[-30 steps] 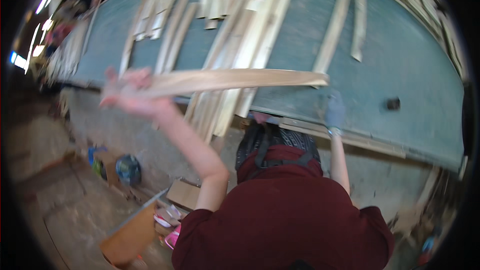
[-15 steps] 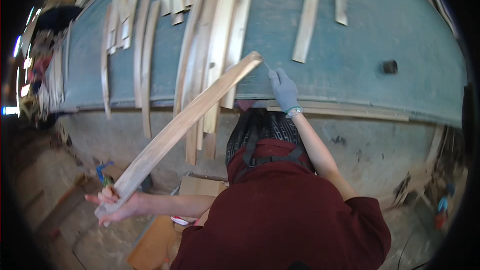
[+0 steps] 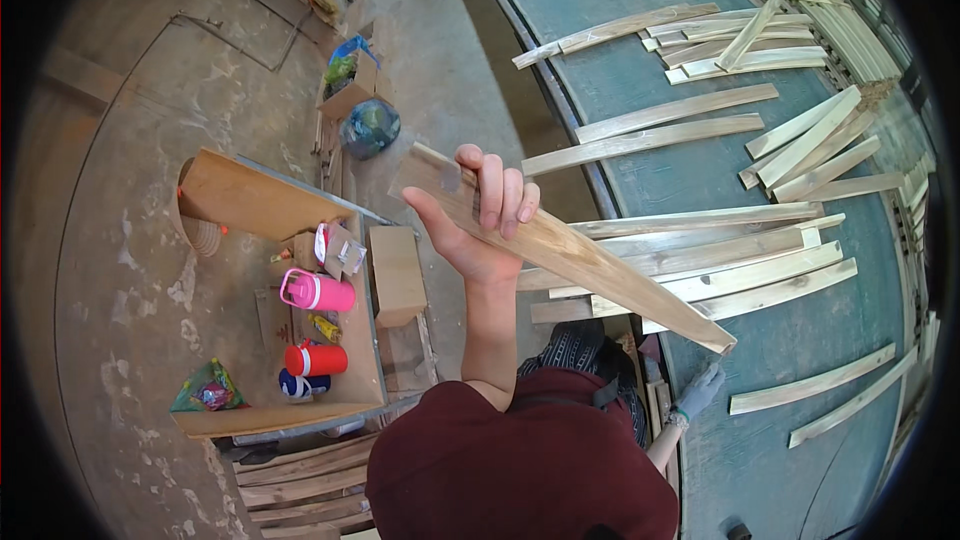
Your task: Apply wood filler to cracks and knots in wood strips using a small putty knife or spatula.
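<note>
A long wooden board (image 3: 610,270) slants in front of me, its near end in my bare left hand (image 3: 475,225). The fingers wrap over one edge and the thumb presses along the other. My right hand (image 3: 697,393), in a pale grey glove, is over the green table beside the board's far tip. Its fingers look closed and point toward that tip; whatever they hold is too small to make out. Under the held board, several similar strips (image 3: 770,280) lie side by side, overhanging the table's edge.
The long green table (image 3: 640,175) carries more strips (image 3: 690,130) in loose groups. To my left, an open wooden box (image 3: 265,190) holds a pink jug (image 3: 325,291) and a red bottle (image 3: 318,358). A cardboard box (image 3: 396,275) and a filled plastic bag (image 3: 370,128) stand near it.
My view has swung to the left, bringing the wooden box and floor into sight. My left hand still grips the board's end, now raised closer to the camera. The gloved hand stays by the other end.
</note>
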Demonstrator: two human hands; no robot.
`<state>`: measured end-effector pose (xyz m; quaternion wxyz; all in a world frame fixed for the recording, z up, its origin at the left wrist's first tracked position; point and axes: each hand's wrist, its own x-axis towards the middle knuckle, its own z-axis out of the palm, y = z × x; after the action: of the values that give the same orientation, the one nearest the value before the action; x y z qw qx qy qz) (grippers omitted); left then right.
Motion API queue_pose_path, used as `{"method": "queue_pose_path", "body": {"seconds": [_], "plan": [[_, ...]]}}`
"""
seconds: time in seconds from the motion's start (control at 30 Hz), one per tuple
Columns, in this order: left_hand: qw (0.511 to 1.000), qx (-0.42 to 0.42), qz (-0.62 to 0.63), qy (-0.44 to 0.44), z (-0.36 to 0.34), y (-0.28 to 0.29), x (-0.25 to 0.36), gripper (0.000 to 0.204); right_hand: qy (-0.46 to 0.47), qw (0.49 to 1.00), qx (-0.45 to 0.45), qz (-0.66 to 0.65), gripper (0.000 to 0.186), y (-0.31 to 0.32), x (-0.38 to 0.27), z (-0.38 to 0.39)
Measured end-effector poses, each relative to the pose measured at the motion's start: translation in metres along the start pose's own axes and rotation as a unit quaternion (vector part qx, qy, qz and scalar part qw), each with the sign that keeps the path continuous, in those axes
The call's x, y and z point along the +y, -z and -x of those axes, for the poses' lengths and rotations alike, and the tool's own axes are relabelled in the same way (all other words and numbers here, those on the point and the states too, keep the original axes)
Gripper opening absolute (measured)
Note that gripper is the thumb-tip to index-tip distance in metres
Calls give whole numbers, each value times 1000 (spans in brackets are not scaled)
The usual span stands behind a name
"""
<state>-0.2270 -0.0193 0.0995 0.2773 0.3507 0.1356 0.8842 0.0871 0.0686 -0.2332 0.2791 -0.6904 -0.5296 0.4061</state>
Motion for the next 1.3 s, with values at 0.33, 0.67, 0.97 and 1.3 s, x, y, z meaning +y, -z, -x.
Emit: {"method": "queue_pose_path", "body": {"seconds": [0.33,0.67,0.97,1.3], "plan": [[995,1,96,17,-14,8,-13,50,58,979,-6,194,36,10,9,4],[988,60,-140,18,-26,21,-1,46,-82,957,9,278,14,-1,-45,3],[983,48,-178,10,-26,12,-14,50,-90,957,-32,275,10,2,-33,-3],[972,43,-230,17,-27,15,-6,51,-80,965,32,249,19,0,-36,18]]}}
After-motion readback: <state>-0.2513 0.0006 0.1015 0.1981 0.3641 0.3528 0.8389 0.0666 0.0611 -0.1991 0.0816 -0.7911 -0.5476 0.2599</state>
